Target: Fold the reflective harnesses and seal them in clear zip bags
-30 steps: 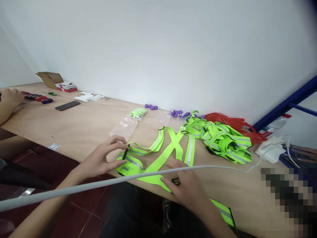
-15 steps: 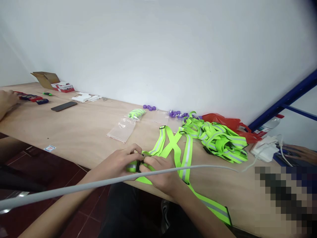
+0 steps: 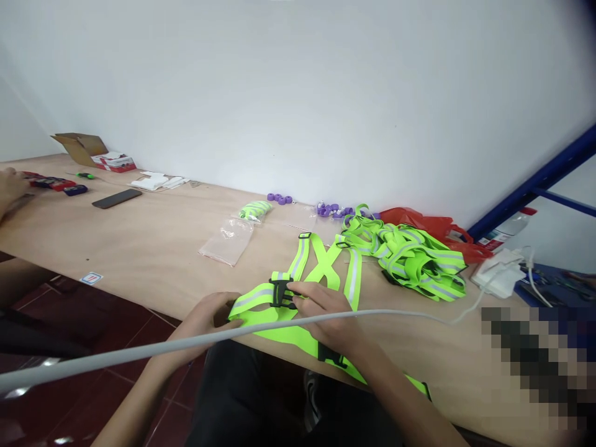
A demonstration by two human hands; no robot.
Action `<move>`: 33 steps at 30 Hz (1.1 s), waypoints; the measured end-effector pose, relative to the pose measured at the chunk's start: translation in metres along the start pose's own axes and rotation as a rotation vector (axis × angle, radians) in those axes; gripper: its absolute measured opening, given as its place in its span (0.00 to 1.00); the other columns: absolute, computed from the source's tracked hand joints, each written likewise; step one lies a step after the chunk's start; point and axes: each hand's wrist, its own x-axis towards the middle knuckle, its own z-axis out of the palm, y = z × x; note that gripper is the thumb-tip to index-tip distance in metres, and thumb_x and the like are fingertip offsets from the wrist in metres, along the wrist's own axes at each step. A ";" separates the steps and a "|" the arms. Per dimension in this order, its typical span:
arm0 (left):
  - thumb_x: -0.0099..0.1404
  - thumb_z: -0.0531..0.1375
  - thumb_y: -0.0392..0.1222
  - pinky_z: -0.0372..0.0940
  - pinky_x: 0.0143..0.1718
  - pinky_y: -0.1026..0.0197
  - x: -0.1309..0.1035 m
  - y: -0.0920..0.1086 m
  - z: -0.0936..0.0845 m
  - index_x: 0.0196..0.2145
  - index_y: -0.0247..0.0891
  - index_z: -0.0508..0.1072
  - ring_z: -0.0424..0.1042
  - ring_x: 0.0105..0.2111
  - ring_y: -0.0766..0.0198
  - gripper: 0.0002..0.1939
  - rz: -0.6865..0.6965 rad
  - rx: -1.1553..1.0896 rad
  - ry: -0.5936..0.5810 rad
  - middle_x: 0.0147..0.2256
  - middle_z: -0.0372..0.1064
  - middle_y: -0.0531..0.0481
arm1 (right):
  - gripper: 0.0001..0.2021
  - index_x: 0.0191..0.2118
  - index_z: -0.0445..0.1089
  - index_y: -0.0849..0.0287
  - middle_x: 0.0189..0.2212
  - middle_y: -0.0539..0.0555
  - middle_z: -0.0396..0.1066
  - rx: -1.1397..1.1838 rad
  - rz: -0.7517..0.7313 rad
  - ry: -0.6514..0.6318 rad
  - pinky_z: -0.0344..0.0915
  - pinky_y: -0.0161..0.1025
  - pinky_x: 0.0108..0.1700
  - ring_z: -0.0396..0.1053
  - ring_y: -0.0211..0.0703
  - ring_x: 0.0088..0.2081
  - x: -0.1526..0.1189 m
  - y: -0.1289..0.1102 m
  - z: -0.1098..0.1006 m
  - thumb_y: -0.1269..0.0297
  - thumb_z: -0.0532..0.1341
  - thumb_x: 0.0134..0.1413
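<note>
A neon-green reflective strap vest (image 3: 321,270) lies spread on the wooden table (image 3: 153,242) in front of me. My right hand (image 3: 326,310) pinches the strap beside its black plastic buckle (image 3: 280,293), which looks clipped together. My left hand (image 3: 205,320) grips the folded end of the same strap at the table's near edge. A second black buckle (image 3: 329,356) shows below my right wrist. A grey cable (image 3: 195,338) crosses in front of both hands.
A heap of more green vests (image 3: 410,254) lies to the right, before a red plastic bag (image 3: 433,226). An empty clear bag (image 3: 228,239), purple rings (image 3: 279,198), a phone (image 3: 116,198) and a cardboard box (image 3: 79,146) lie further left. Another person's hand (image 3: 9,186) rests at far left. White charger (image 3: 500,276) at right.
The strap ends have been brought together and the buckle now looks joined. My right hand moved up from the lower strap to the buckle; my left hand slid back along the strap.
</note>
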 end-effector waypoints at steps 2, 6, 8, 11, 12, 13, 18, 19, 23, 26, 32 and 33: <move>0.64 0.65 0.51 0.70 0.51 0.49 0.000 0.003 -0.001 0.52 0.40 0.74 0.73 0.50 0.46 0.21 -0.009 -0.070 -0.042 0.50 0.74 0.42 | 0.08 0.37 0.70 0.58 0.47 0.59 0.77 0.039 0.010 -0.019 0.74 0.38 0.45 0.76 0.44 0.47 -0.003 0.002 -0.004 0.76 0.56 0.64; 0.61 0.67 0.47 0.67 0.56 0.49 0.001 0.006 -0.012 0.54 0.42 0.74 0.71 0.54 0.46 0.24 -0.003 -0.159 -0.087 0.54 0.73 0.43 | 0.10 0.38 0.71 0.57 0.47 0.58 0.78 0.090 0.046 -0.081 0.75 0.41 0.48 0.76 0.44 0.48 -0.014 0.006 -0.012 0.73 0.53 0.68; 0.60 0.67 0.47 0.67 0.56 0.48 0.002 0.003 -0.016 0.55 0.42 0.74 0.71 0.55 0.45 0.25 -0.014 -0.130 -0.096 0.54 0.73 0.43 | 0.11 0.41 0.72 0.56 0.48 0.57 0.78 0.096 0.078 -0.106 0.75 0.42 0.49 0.76 0.45 0.49 -0.023 0.008 -0.014 0.73 0.52 0.68; 0.60 0.67 0.49 0.67 0.56 0.47 0.001 -0.003 -0.018 0.55 0.43 0.74 0.72 0.54 0.45 0.25 -0.007 -0.073 -0.082 0.55 0.73 0.44 | 0.16 0.48 0.73 0.55 0.49 0.56 0.77 0.120 0.120 -0.146 0.74 0.41 0.53 0.75 0.44 0.52 -0.037 0.014 -0.016 0.76 0.51 0.67; 0.60 0.67 0.50 0.68 0.56 0.47 0.001 -0.004 -0.018 0.54 0.43 0.75 0.71 0.54 0.45 0.25 0.003 -0.055 -0.065 0.55 0.73 0.44 | 0.17 0.50 0.73 0.55 0.50 0.56 0.77 0.127 0.110 -0.157 0.74 0.42 0.54 0.74 0.44 0.53 -0.041 0.016 -0.017 0.77 0.50 0.66; 0.61 0.67 0.51 0.68 0.56 0.48 0.001 -0.006 -0.018 0.54 0.44 0.75 0.71 0.54 0.45 0.25 0.011 -0.036 -0.049 0.55 0.73 0.45 | 0.19 0.53 0.72 0.56 0.52 0.56 0.76 0.132 0.095 -0.169 0.74 0.42 0.55 0.73 0.45 0.54 -0.044 0.018 -0.019 0.78 0.50 0.65; 0.60 0.68 0.55 0.67 0.56 0.48 0.003 -0.010 -0.014 0.52 0.45 0.76 0.72 0.54 0.45 0.25 0.073 0.084 -0.018 0.54 0.74 0.45 | 0.22 0.57 0.69 0.59 0.51 0.58 0.76 0.102 0.071 -0.177 0.72 0.42 0.56 0.73 0.45 0.54 -0.047 0.019 -0.031 0.81 0.51 0.62; 0.60 0.68 0.56 0.67 0.56 0.48 0.003 -0.011 -0.014 0.51 0.44 0.76 0.72 0.54 0.45 0.25 0.095 0.117 -0.015 0.53 0.74 0.44 | 0.22 0.56 0.69 0.59 0.51 0.58 0.77 0.085 0.073 -0.181 0.72 0.41 0.56 0.74 0.45 0.54 -0.047 0.018 -0.032 0.81 0.50 0.61; 0.59 0.68 0.58 0.68 0.55 0.47 0.003 -0.005 -0.020 0.51 0.43 0.76 0.71 0.54 0.43 0.26 0.140 0.260 -0.017 0.53 0.73 0.42 | 0.21 0.53 0.71 0.58 0.49 0.55 0.78 0.041 0.083 -0.201 0.72 0.39 0.54 0.74 0.44 0.52 -0.046 0.009 -0.032 0.80 0.49 0.62; 0.62 0.66 0.59 0.67 0.56 0.46 0.005 0.013 -0.019 0.58 0.45 0.70 0.68 0.57 0.43 0.30 0.195 0.320 0.034 0.58 0.67 0.41 | 0.15 0.43 0.73 0.58 0.47 0.55 0.78 0.027 0.077 -0.239 0.73 0.40 0.49 0.75 0.44 0.48 -0.043 0.003 -0.029 0.79 0.51 0.64; 0.65 0.64 0.60 0.64 0.58 0.47 0.030 0.063 0.021 0.64 0.49 0.64 0.67 0.58 0.46 0.34 0.583 0.423 -0.173 0.61 0.65 0.42 | 0.13 0.33 0.70 0.58 0.34 0.54 0.75 -0.045 0.012 -0.145 0.69 0.39 0.42 0.72 0.42 0.39 -0.034 -0.007 -0.027 0.78 0.52 0.65; 0.66 0.64 0.59 0.65 0.57 0.48 0.036 0.069 0.029 0.64 0.48 0.64 0.68 0.57 0.47 0.33 0.608 0.433 -0.217 0.61 0.65 0.42 | 0.13 0.32 0.70 0.58 0.31 0.54 0.74 -0.075 0.017 -0.116 0.68 0.39 0.40 0.71 0.42 0.37 -0.034 -0.009 -0.027 0.77 0.53 0.65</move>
